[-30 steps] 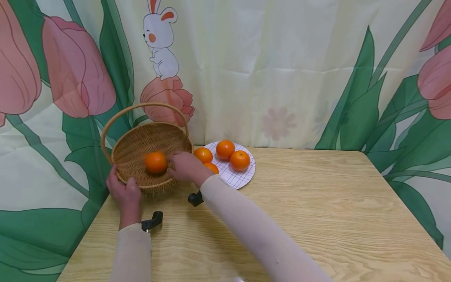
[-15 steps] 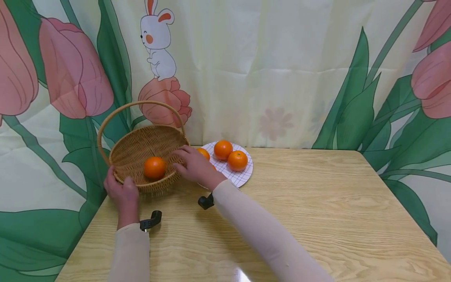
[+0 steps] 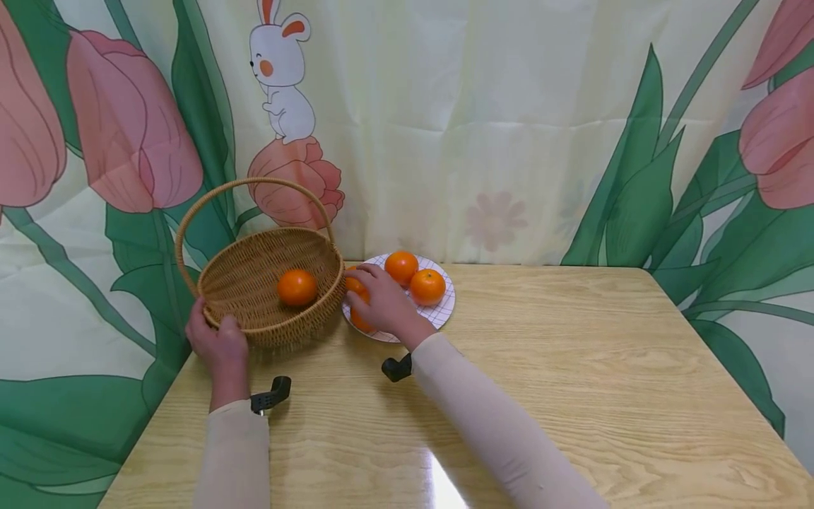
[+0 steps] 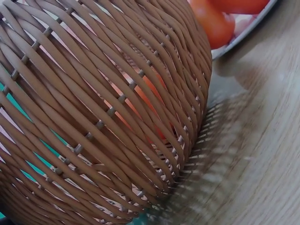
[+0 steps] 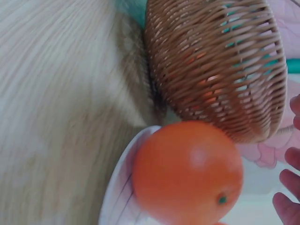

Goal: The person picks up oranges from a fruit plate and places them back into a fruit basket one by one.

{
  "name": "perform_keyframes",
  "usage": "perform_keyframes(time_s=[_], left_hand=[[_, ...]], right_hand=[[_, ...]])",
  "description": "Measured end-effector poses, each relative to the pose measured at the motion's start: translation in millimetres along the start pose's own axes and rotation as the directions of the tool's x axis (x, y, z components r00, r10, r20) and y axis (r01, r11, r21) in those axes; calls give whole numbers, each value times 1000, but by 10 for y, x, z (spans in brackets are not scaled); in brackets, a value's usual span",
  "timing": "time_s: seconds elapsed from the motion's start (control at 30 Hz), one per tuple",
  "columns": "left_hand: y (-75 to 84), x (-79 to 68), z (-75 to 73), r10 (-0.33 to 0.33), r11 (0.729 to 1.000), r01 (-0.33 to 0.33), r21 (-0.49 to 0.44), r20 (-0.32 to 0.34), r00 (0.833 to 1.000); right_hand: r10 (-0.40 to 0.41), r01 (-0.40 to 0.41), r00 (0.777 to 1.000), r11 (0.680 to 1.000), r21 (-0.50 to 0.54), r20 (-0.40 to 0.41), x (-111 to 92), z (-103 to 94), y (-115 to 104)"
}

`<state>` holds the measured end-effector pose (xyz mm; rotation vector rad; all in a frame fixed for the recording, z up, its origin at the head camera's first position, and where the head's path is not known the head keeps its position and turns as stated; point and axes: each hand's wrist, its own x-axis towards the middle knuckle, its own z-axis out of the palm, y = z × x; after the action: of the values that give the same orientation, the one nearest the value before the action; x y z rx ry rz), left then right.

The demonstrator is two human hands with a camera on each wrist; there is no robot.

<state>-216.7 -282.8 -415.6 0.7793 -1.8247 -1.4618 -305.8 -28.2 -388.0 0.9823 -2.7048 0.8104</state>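
Observation:
A wicker basket (image 3: 273,254) with a tall hoop handle stands at the table's left, tilted toward me. One orange (image 3: 297,288) lies inside it. My left hand (image 3: 219,346) holds the basket's rim at its near left side; in the left wrist view only the woven wall (image 4: 93,93) shows, not the hand. Over the left part of a white checked plate (image 3: 447,311) is my right hand (image 3: 384,304), partly covering two oranges. Its fingers (image 5: 291,180) are spread and hold nothing in the right wrist view, where an orange (image 5: 187,171) with a green stem spot sits close by.
Two more oranges, one at the back (image 3: 401,268) and one to its right (image 3: 427,287), lie on the plate. The plate stands just right of the basket on a wooden table (image 3: 572,367). Behind the table hangs a curtain (image 3: 509,141) printed with tulips and a rabbit.
My right hand has drawn out of the basket and moved right, over the plate. The orange in the basket has rolled slightly right. My left hand stays at the rim.

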Motion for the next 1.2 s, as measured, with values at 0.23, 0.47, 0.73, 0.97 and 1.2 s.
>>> perform_keyframes(time_s=[0.23, 0.47, 0.73, 0.97, 1.2], left_hand=[[19, 0, -22, 15, 1000, -15, -11, -13, 1000], [-10, 17, -23, 20, 999, -20, -28, 10, 1000], [-30, 63, 2, -25, 994, 37, -102, 119, 993], [3, 36, -18, -53, 992, 68, -103, 149, 987], [19, 19, -28, -62, 992, 78, -98, 160, 985]], right_hand=[[87, -88, 996, 996, 5, 16, -114, 41, 127], [119, -119, 991, 993, -18, 57, -210, 144, 233], [182, -184, 978, 983, 11, 104, -261, 229, 295], [191, -198, 973, 979, 45, 131, -264, 268, 298], [191, -199, 972, 979, 46, 135, -279, 243, 288]])
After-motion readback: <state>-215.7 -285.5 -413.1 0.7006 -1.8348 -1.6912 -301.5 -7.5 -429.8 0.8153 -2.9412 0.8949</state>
